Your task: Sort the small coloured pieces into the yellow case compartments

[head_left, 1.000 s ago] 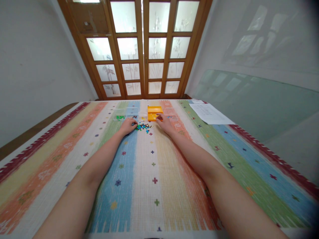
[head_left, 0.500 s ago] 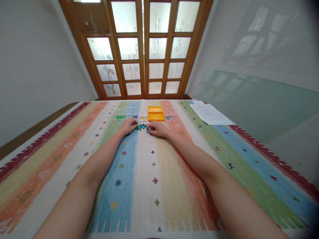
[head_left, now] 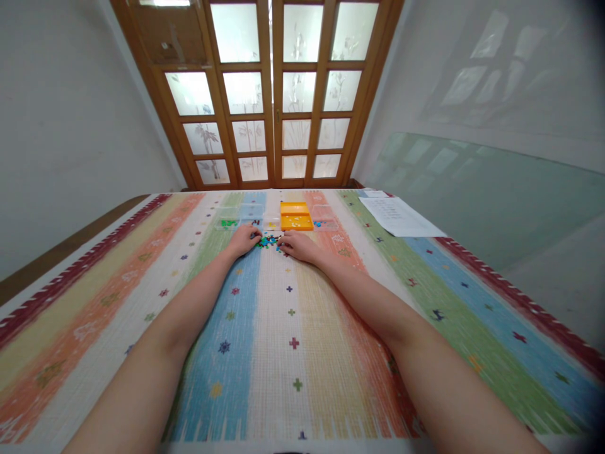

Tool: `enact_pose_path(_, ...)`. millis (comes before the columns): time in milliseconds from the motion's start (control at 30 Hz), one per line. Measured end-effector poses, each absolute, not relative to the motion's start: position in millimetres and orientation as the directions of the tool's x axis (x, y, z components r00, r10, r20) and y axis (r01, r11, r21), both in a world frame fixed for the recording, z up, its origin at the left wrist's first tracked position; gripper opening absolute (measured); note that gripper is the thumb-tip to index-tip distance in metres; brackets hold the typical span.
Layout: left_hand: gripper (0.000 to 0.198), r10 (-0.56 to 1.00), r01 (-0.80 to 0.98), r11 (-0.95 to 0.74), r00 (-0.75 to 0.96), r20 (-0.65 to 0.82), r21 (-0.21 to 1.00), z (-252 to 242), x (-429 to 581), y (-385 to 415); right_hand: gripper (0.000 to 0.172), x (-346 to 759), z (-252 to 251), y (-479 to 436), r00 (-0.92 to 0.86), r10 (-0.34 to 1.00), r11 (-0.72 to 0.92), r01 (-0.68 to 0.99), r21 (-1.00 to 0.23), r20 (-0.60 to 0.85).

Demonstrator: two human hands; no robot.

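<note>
A loose pile of tiny coloured pieces (head_left: pixel 270 239), mostly blue, green and dark, lies on the striped tablecloth. At its left edge rests my left hand (head_left: pixel 244 239), fingers bent and drawn together; anything between the fingertips is too small to make out. My right hand (head_left: pixel 299 244) touches the right edge of the pile, its fingers curled down with the thumb close to them. What those fingertips hold, if anything, is hidden. Just behind the pile stands an open yellow box (head_left: pixel 297 216) with small pale pieces in its front half.
Clear boxes flank the yellow one: green pieces (head_left: pixel 229 223) lie in the left one, dark pieces (head_left: pixel 256 222) and yellow pieces (head_left: pixel 272 225) nearer the middle, blue pieces (head_left: pixel 320 224) at right. Paper sheets (head_left: pixel 399 216) lie at the table's far right. Wooden glazed doors (head_left: pixel 273 113) stand behind.
My right hand has shifted very slightly at the pile's right edge. My left hand and the boxes look the same.
</note>
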State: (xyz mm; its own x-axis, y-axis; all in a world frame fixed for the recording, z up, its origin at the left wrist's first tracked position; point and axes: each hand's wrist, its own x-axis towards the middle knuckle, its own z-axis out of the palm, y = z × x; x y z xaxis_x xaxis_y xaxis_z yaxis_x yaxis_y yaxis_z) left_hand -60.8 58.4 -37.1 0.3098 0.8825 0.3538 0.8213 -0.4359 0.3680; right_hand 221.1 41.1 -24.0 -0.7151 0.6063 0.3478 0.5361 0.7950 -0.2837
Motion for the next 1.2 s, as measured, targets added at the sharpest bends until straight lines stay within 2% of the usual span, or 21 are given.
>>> enact_pose_path(167,0.016,0.88,0.804,-0.45,0.326,0.345,0.389,-34,-61,57,0.013,222,-27,43,-0.664,0.653,0.756,0.598,-0.265,0.364)
enact_pose_path(400,0.014,0.889,0.778,-0.443,0.316,0.332,0.446,-38,-65,61,0.009,223,-28,44,-0.649,0.657,0.753,0.594,-0.283,0.384)
enact_pose_path(667,0.011,0.905,0.738,-0.411,0.261,0.336,0.534,-39,-64,58,0.013,225,-30,47,-0.664,0.645,0.764,0.571,-0.301,0.378)
enact_pose_path(900,0.014,0.915,0.638,-0.33,0.033,0.403,0.696,-38,-67,60,0.014,224,-28,43,-0.651,0.639,0.768,0.571,-0.292,0.409)
enact_pose_path(1067,0.011,0.914,0.478,-0.257,-0.163,0.372,0.84,-38,-76,71,0.016,225,-29,46,-0.594,0.669,0.742,0.575,-0.344,0.448)
enact_pose_path(1200,0.011,0.877,0.4,-0.23,-0.311,0.368,0.887,-39,-90,77,0.019,225,-29,49,-0.55,0.693,0.717,0.589,-0.371,0.466)
